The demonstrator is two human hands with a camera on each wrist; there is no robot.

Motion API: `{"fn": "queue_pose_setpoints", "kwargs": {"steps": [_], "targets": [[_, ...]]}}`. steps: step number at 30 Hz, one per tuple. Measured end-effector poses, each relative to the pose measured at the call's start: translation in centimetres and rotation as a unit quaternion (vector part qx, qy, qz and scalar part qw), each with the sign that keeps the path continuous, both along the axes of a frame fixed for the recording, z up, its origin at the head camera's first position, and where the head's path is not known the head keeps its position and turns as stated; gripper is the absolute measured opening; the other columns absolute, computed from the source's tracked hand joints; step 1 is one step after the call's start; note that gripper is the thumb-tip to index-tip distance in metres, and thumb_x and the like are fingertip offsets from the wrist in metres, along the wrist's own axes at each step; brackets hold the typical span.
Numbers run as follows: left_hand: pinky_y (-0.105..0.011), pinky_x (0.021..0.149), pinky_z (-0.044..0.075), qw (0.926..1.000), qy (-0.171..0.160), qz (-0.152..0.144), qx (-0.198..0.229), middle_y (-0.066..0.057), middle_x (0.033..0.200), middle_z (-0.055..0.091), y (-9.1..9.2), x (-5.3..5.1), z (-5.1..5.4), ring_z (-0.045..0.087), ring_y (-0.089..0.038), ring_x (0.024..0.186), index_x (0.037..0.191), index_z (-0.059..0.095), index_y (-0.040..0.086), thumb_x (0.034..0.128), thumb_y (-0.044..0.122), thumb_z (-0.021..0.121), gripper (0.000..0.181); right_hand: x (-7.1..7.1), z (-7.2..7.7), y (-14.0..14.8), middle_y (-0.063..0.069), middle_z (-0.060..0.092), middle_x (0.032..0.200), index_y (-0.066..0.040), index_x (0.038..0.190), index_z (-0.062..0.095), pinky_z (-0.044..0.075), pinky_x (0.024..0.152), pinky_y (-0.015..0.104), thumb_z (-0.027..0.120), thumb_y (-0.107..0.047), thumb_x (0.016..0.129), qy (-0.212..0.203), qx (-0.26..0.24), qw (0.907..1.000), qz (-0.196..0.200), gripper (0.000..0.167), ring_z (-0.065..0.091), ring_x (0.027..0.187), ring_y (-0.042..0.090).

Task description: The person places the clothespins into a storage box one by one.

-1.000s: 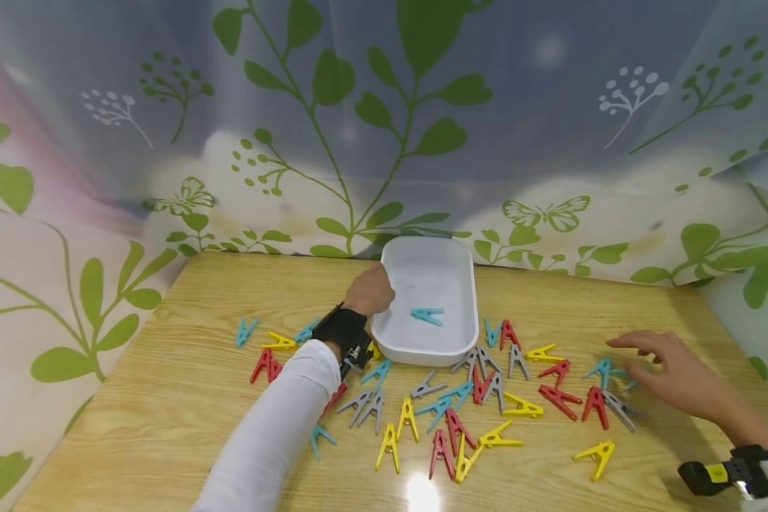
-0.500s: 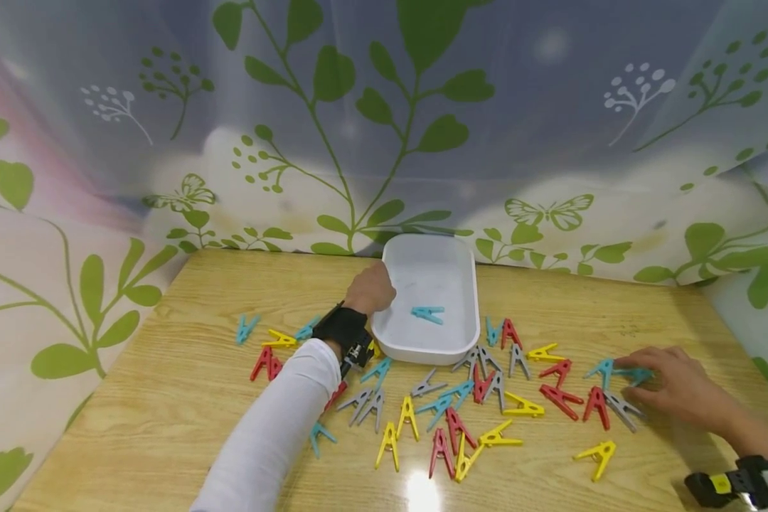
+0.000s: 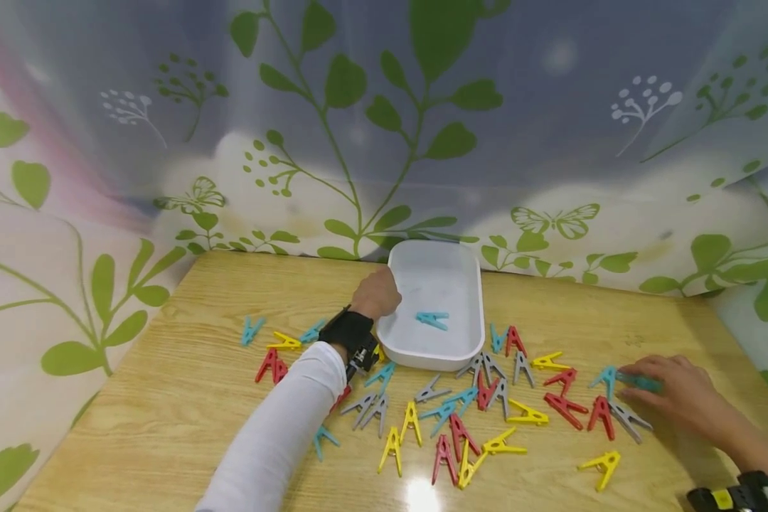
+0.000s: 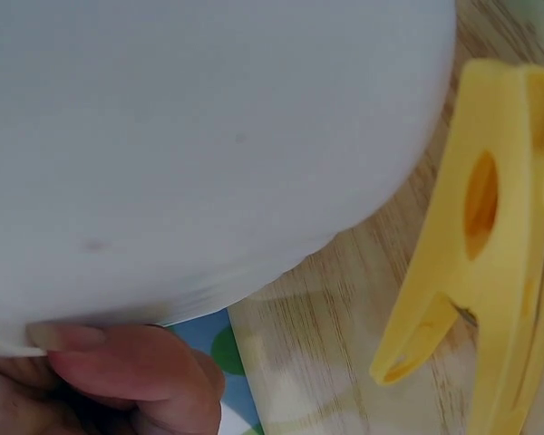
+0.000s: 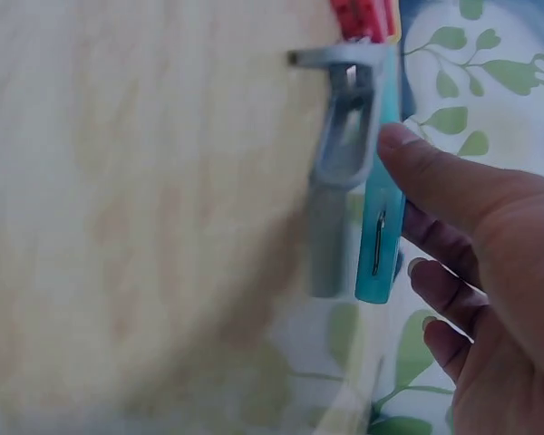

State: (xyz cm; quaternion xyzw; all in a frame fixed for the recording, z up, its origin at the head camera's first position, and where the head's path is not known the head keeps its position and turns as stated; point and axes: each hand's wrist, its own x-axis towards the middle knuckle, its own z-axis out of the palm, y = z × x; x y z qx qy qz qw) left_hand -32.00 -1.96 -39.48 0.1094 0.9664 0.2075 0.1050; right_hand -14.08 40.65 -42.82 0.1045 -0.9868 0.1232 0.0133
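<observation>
My left hand (image 3: 376, 293) grips the left rim of a white plastic tub (image 3: 432, 361); in the left wrist view its thumb (image 4: 131, 362) presses against the tub's edge. One blue clothespin (image 3: 432, 319) lies inside the tub. At the right, my right hand (image 3: 678, 391) pinches another blue clothespin (image 5: 379, 245) between thumb and fingers, low over the table. Close beside that clothespin are a grey clothespin (image 3: 628, 421), a red clothespin (image 3: 601, 417) and a further blue clothespin (image 3: 606, 380). A yellow clothespin (image 4: 490, 227) lies near the tub's wall by my left hand.
Several red, yellow, grey and blue clothespins lie scattered on the wooden table (image 3: 185, 398) in front of the tub and to both sides. A leaf-patterned curtain (image 3: 384, 156) stands along the table's back edge, with the tub's far end close to it.
My right hand has come down onto a blue clothespin at the right and now pinches it. My left hand stays on the tub. The head view has shifted slightly.
</observation>
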Motion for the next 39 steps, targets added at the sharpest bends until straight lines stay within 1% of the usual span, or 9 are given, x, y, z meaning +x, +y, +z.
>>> {"fn": "queue_pose_setpoints", "kwargs": {"steps": [5,9,16,20,23,26,29,35,39], "targets": [[-0.035,0.058,0.043,1.0000,0.001,-0.002,-0.002,-0.018,0.091,0.060,0.2,0.0,-0.2,0.059,-0.029,0.070,0.131,0.047,-0.006,0.0981,0.012,0.050,0.037,-0.7,1.2,-1.7,0.017,0.065,0.103,-0.003,0.106,0.069,0.038,0.068,0.051,0.078,-0.016,0.079,0.082,-0.040,0.9952,0.033,0.031,0.054,0.088,0.036],[-0.036,0.059,0.044,1.0000,0.004,0.003,-0.005,-0.021,0.097,0.061,0.0,0.0,-0.2,0.061,-0.031,0.073,0.137,0.041,-0.007,0.0986,0.013,0.050,0.044,-2.6,3.2,-5.7,0.015,0.064,0.104,-0.004,0.110,0.068,0.035,0.072,0.052,0.076,-0.016,0.082,0.124,-0.081,0.9867,0.066,0.032,0.051,0.092,0.035],[-0.034,0.057,0.043,0.9999,0.003,0.006,-0.013,-0.019,0.093,0.061,-0.2,0.0,0.0,0.059,-0.029,0.070,0.135,0.044,-0.005,0.0986,0.013,0.050,0.041,-6.3,5.6,-15.2,0.011,0.061,0.111,-0.006,0.116,0.067,0.026,0.089,0.061,0.072,-0.018,0.086,0.112,-0.143,0.9737,0.138,0.032,0.047,0.108,0.036],[-0.033,0.055,0.042,0.9999,0.007,0.011,-0.012,-0.017,0.090,0.060,-0.1,0.0,0.0,0.058,-0.027,0.068,0.132,0.048,-0.004,0.0978,0.013,0.051,0.038,-8.0,5.9,-19.3,0.007,0.061,0.108,-0.009,0.115,0.069,0.030,0.087,0.056,0.073,-0.021,0.085,0.112,-0.129,0.9668,0.190,0.032,0.050,0.104,0.031],[-0.033,0.055,0.042,0.9999,0.009,0.010,-0.011,-0.017,0.091,0.060,-0.1,0.2,0.0,0.058,-0.027,0.068,0.131,0.048,-0.004,0.0976,0.012,0.051,0.037,-8.9,5.4,-21.4,0.004,0.062,0.105,-0.011,0.112,0.070,0.034,0.081,0.050,0.075,-0.023,0.083,0.110,-0.102,0.9652,0.214,0.032,0.051,0.096,0.027],[-0.034,0.057,0.044,0.9998,0.011,0.009,-0.010,-0.018,0.093,0.061,0.2,0.3,0.0,0.059,-0.028,0.072,0.130,0.049,-0.004,0.0971,0.012,0.051,0.036,-9.3,4.7,-22.3,0.002,0.063,0.105,-0.011,0.111,0.071,0.033,0.077,0.045,0.076,-0.027,0.082,0.090,-0.081,0.9697,0.212,0.034,0.050,0.093,0.024],[-0.035,0.060,0.047,0.9997,0.018,0.011,-0.012,-0.018,0.097,0.061,0.5,0.2,0.1,0.061,-0.029,0.076,0.130,0.049,-0.004,0.0965,0.012,0.052,0.037,-9.4,4.3,-22.6,0.003,0.063,0.107,-0.010,0.112,0.071,0.034,0.077,0.046,0.075,-0.032,0.083,0.062,-0.071,0.9737,0.207,0.037,0.050,0.095,0.025],[-0.035,0.060,0.046,0.9997,0.011,0.016,-0.014,-0.019,0.097,0.061,0.4,0.1,0.0,0.060,-0.030,0.076,0.129,0.049,-0.004,0.0969,0.012,0.051,0.036,-9.1,4.3,-22.0,0.004,0.062,0.110,-0.009,0.114,0.069,0.033,0.086,0.053,0.069,-0.031,0.089,0.036,-0.094,0.9755,0.195,0.034,0.051,0.102,0.029],[-0.034,0.057,0.044,0.9997,0.007,0.017,-0.018,-0.019,0.095,0.060,0.2,0.1,-0.1,0.060,-0.029,0.074,0.133,0.045,-0.005,0.0973,0.012,0.051,0.040,-8.7,4.5,-20.4,0.006,0.061,0.115,-0.009,0.118,0.067,0.030,0.092,0.058,0.062,-0.030,0.094,0.030,-0.117,0.9767,0.177,0.032,0.050,0.108,0.032]]}}
